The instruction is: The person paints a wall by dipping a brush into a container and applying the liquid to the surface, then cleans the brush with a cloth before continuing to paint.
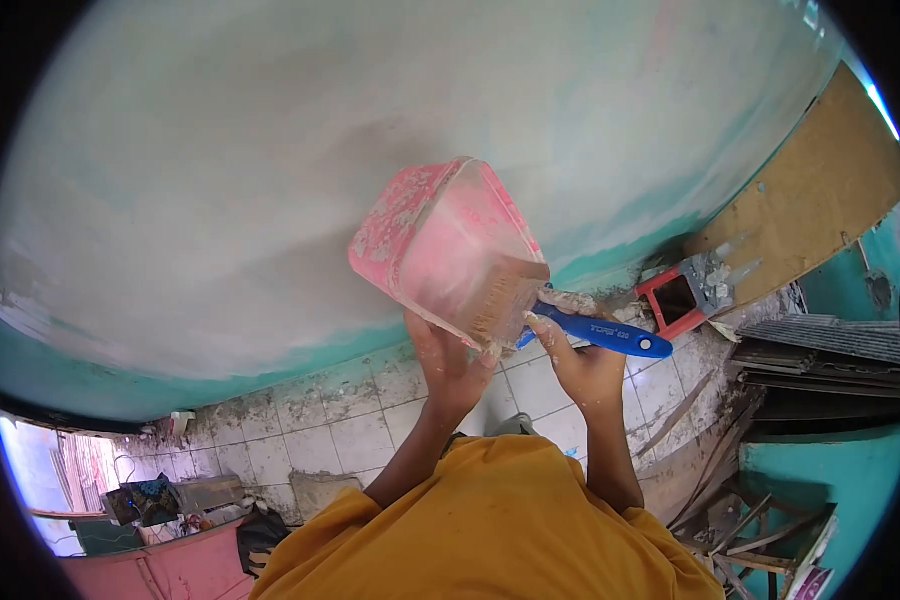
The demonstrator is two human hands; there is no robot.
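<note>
My left hand (452, 365) grips the lower edge of a pink square container (395, 235), which is tilted with its open side towards me and smeared with whitish residue. My right hand (582, 365) is closed around the blue handle (620, 335) of a wide brush. The brush's tan bristles (500, 300) lie inside the container's lower right part. Both hands have whitish smears on the fingers. Behind the container rises a wall (240, 180) with a patchy whitish coat over turquoise.
A red plastic stool (675, 300) with grey stuff on it stands right on the tiled floor (340, 440). Beyond are a brown board (820, 180), stacked corrugated sheets (830, 345) and wooden pieces. Assorted items lie at the lower left by a pink surface (170, 565).
</note>
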